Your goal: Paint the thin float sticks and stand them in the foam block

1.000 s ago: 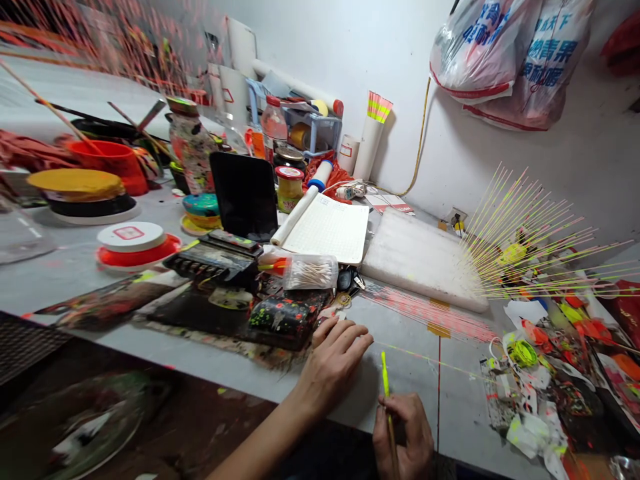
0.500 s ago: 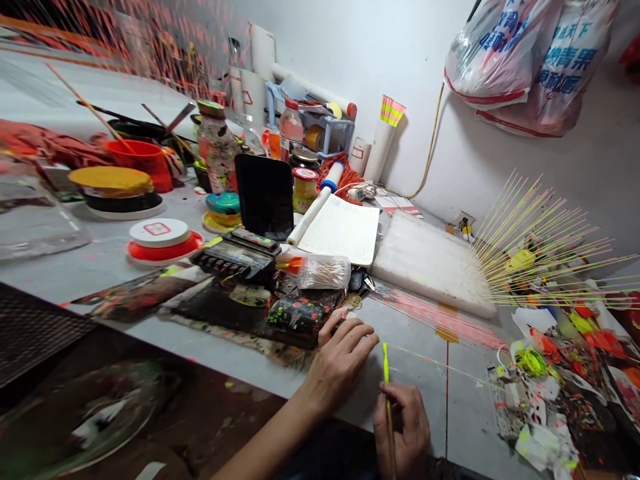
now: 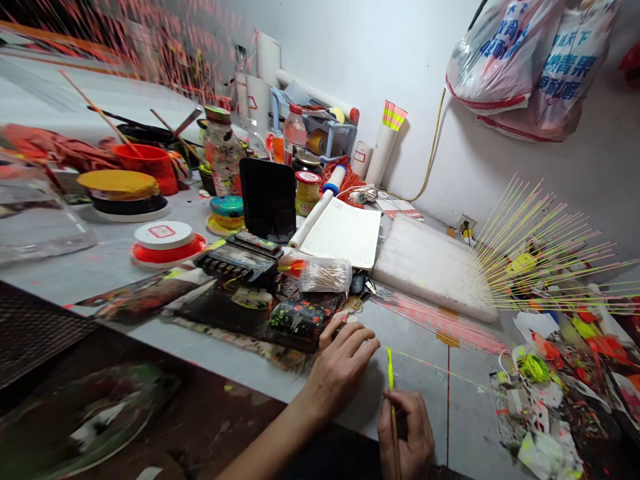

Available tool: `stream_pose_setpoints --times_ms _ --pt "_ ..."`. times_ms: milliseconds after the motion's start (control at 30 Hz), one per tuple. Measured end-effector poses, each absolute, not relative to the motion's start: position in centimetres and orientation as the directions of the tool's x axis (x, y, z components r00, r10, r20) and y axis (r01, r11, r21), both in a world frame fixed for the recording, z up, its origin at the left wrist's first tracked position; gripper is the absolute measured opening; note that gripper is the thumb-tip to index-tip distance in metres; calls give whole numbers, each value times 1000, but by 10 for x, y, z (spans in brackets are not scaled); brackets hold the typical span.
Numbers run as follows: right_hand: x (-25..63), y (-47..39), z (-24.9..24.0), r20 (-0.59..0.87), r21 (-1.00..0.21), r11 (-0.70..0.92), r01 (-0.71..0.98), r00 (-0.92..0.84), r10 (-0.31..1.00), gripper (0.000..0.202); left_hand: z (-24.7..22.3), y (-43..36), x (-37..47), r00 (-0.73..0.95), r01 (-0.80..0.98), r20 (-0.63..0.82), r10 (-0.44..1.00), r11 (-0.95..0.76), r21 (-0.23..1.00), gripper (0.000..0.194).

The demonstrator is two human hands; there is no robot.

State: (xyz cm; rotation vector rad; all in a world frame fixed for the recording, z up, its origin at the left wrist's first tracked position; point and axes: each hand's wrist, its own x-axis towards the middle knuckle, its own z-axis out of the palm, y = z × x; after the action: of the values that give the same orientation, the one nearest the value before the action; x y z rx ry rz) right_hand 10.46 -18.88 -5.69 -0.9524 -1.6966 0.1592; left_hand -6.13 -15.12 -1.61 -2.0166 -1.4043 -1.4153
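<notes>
My right hand [image 3: 407, 430] grips a slim paintbrush [image 3: 395, 427] whose bristles, coated in bright yellow paint, point up and away from me. My left hand [image 3: 343, 360] lies with bent fingers against the right edge of a black, paint-speckled device [image 3: 297, 316]. Its fingertips are partly hidden, and I cannot make out what they hold. A thin yellow-and-pink line [image 3: 440, 365], perhaps a fine rod, runs rightward from near the brush tip and left fingertips. Just beyond the left hand, a clear box of cotton swabs [image 3: 326, 275] rests on the device.
Several pink-marked thin rods [image 3: 440, 319] lie beside a white foam block [image 3: 425, 267], which has yellow rods [image 3: 530, 247] fanning from its right end. An open notebook [image 3: 345, 230] and a dark phone-like screen [image 3: 269, 200] stand behind. Paint-stained scraps [image 3: 550, 400] crowd the right; a red-rimmed tub [image 3: 165, 240] sits left.
The view has shifted slightly, so most things sit a little lower and further right. My right hand still grips the brush, and my left hand keeps its place by the device.
</notes>
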Motion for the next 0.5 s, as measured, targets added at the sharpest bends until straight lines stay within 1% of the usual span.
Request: stream_pose_setpoints --times_ms 200,300,400,500 --pt "105 -192 -53 727 -593 647 479 -26 686 13 -17 -151 -60 28 836 848 529 -477 270 24" --pt "104 -192 -52 757 -577 674 461 -8 653 13 -17 -151 -61 25 836 844 536 -474 276 24" --pt "100 -191 -47 832 -518 750 413 36 554 16 -13 -150 -62 23 829 842 539 -481 285 24" --pt "96 -187 -41 922 -381 839 390 96 375 17 -6 -147 -59 -22 826 866 499 -479 297 22"
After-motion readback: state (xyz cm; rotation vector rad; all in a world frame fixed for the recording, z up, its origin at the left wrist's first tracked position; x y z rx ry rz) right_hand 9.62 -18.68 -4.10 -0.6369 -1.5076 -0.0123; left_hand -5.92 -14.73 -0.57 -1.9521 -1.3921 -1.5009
